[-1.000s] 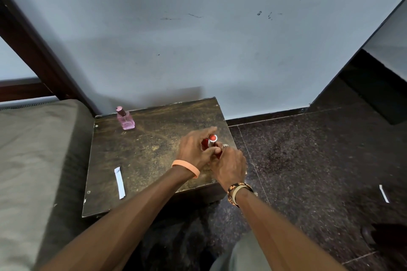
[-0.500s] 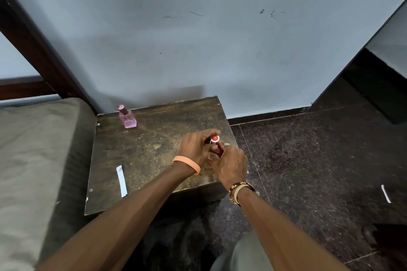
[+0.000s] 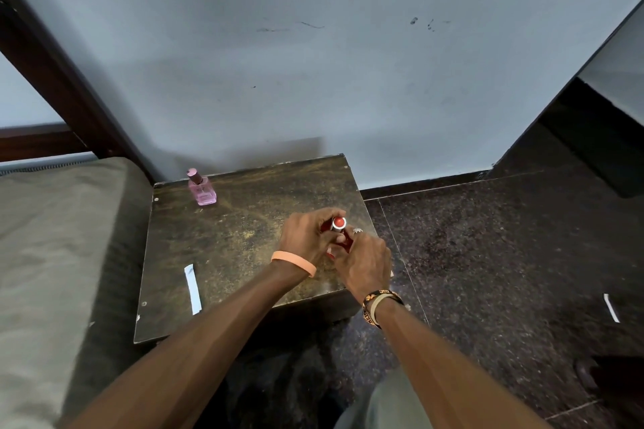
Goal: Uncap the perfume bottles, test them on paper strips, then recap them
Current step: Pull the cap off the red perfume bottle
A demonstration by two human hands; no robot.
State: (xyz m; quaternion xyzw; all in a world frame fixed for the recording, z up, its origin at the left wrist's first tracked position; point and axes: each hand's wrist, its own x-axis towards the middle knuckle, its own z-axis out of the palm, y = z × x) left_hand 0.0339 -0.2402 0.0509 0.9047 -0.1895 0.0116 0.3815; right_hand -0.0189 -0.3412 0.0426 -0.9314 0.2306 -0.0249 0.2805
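Left hand (image 3: 306,240), right hand (image 3: 366,264) seemingly clasp red bottle (image 3: 339,225).

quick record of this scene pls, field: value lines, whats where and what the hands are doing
held item: red perfume bottle, at the right side of the table
left hand: fingers curled round the bottle near its top
right hand: holds its lower body
pink perfume bottle: upright, capped, far left corner of table
paper strip: flat near table's left edge
second strip: on the floor, far right
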